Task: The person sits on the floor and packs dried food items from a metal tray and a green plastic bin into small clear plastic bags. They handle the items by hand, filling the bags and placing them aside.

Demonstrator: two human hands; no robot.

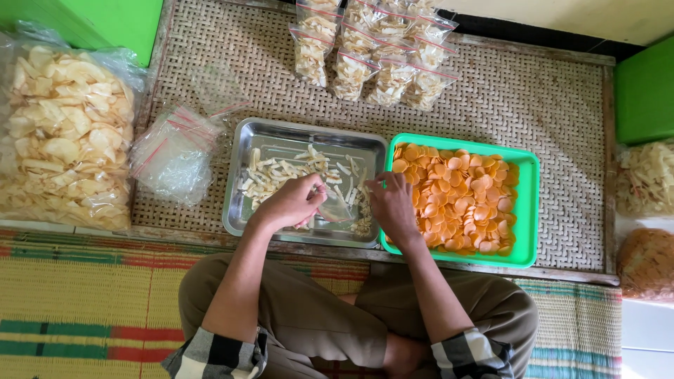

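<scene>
While both hands [291, 202] [392, 205] hover over the tray [309, 133], they pinch a clear bag [335, 210]. Its long axis runs left-right, mouth direction unclear.

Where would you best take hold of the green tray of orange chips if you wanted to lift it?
Probably by its two short sides, one hand each, coming from left and right. The green tray is wide, shallow and heaped with loose orange chips, so a level two-sided grip on the raised rim looks safest. The left end sits close against the metal tray, where the right hand hovers, so room there is tight.
</scene>
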